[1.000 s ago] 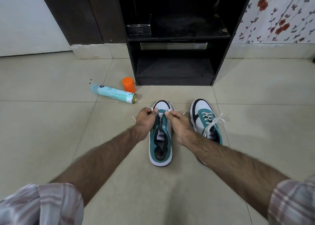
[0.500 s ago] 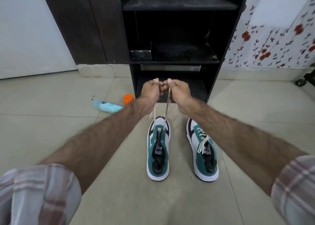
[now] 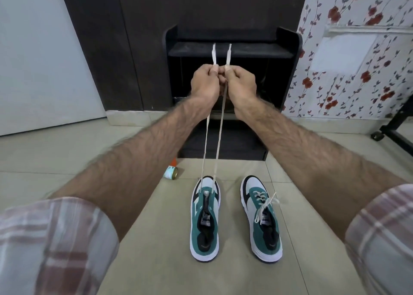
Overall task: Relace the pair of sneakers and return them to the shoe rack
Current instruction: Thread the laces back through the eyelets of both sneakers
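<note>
Two green, white and black sneakers stand side by side on the tiled floor, toes pointing away from me. The left sneaker (image 3: pixel 205 218) has a white lace (image 3: pixel 218 138) threaded only through its front eyelets. Both lace ends run up taut from it. My left hand (image 3: pixel 204 81) pinches one end and my right hand (image 3: pixel 240 82) pinches the other, raised side by side high above the shoe, tips sticking up past the fingers. The right sneaker (image 3: pixel 261 218) is fully laced with a loose bow. The black shoe rack (image 3: pixel 288 76) stands straight ahead behind my hands.
A teal spray can (image 3: pixel 171 173) lies on the floor left of the shoes, partly hidden by my left forearm, with a bit of orange cap (image 3: pixel 173 161) beside it. A floral-papered wall is at the right, a black wheeled stand (image 3: pixel 388 136) at the far right.
Both hands have risen from the left sneaker's toe to well above it, pulling the two lace ends up taut. The view has tilted up toward the rack.
</note>
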